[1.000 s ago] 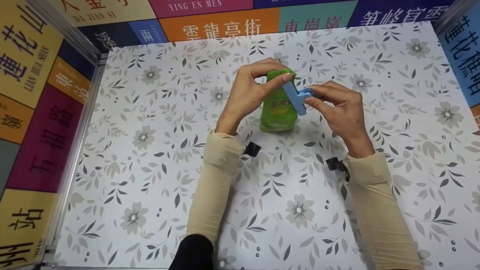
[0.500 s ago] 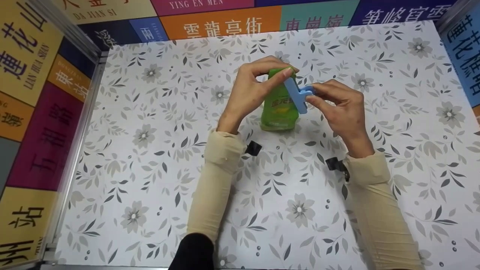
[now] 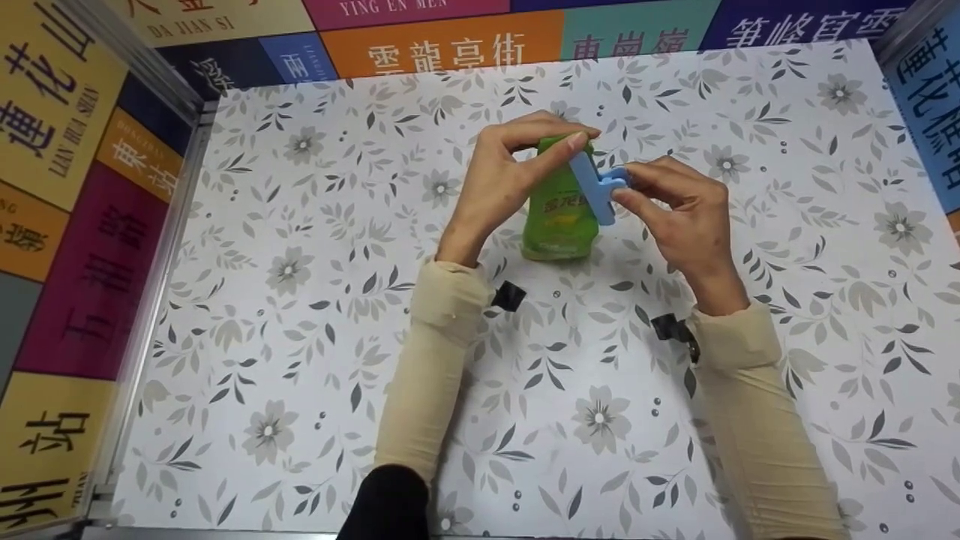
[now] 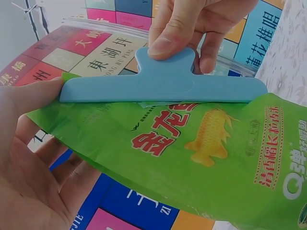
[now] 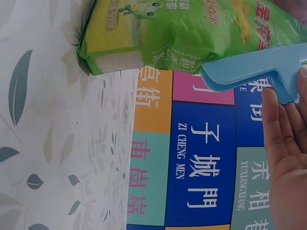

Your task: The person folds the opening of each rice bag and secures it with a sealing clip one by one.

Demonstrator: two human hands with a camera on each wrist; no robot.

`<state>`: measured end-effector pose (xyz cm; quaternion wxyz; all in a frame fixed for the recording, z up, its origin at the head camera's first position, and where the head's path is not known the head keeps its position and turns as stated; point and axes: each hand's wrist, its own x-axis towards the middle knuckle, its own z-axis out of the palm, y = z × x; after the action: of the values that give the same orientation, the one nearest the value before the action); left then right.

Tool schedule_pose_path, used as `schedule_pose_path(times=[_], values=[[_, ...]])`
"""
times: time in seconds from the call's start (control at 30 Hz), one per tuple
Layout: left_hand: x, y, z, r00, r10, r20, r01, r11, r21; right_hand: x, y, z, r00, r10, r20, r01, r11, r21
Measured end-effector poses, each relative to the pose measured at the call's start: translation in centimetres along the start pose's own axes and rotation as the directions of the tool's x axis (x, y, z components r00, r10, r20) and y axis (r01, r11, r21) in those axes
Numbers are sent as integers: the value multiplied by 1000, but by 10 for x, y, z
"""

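A green bag of rice (image 3: pixel 559 217) stands on the table with its top leaning toward the right. My left hand (image 3: pixel 504 176) grips its upper corner between thumb and fingers. A light blue bag clip (image 3: pixel 595 189) sits along the bag's top edge, slanting down to the right in the head view. My right hand (image 3: pixel 686 206) pinches the clip's handle between thumb and fingers. In the left wrist view, the long clip bar (image 4: pixel 163 89) lies across the green film, and my left thumb touches one end of it. Whether the clip's bars are fully closed cannot be seen.
The table (image 3: pixel 300 465) has a white top with grey flowers and leaves. Panels with coloured blocks and lettering (image 3: pixel 450 52) rise along its back, left and right sides. Small black wrist cameras (image 3: pixel 510 296) sit at the cuffs.
Both hands keep their holds. The bag and clip have shifted only very slightly to the right in the head view.
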<state>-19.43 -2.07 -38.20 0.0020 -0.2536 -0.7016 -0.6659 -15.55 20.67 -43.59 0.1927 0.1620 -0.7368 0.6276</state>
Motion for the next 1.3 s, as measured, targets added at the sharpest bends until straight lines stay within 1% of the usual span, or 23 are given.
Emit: schedule_pose_path(times=[0.23, 0.43, 0.67, 0.97, 1.13, 1.3], values=[[1, -1, 0, 1000, 0, 3, 0, 1000, -8, 0, 0, -1, 1000, 16, 11, -15, 1000, -19], [0, -1, 0, 1000, 2, 7, -3, 1000, 4, -1, 1, -1, 1000, 15, 18, -14, 1000, -23], [1, 0, -1, 1000, 4, 9, -4, 1000, 3, 0, 0, 1, 1000, 18, 10, -18, 999, -44], [1, 2, 0, 999, -36, 18, 36, 999, 15, -1, 1, 1, 999, 41, 32, -40, 998, -42], [1, 1, 0, 999, -22, 26, 22, 1000, 15, -2, 2, 2, 998, 41, 49, -38, 997, -74], [0, 2, -1, 999, -39, 34, 38, 999, 32, -3, 4, 3, 997, 24, 78, -13, 991, -137]])
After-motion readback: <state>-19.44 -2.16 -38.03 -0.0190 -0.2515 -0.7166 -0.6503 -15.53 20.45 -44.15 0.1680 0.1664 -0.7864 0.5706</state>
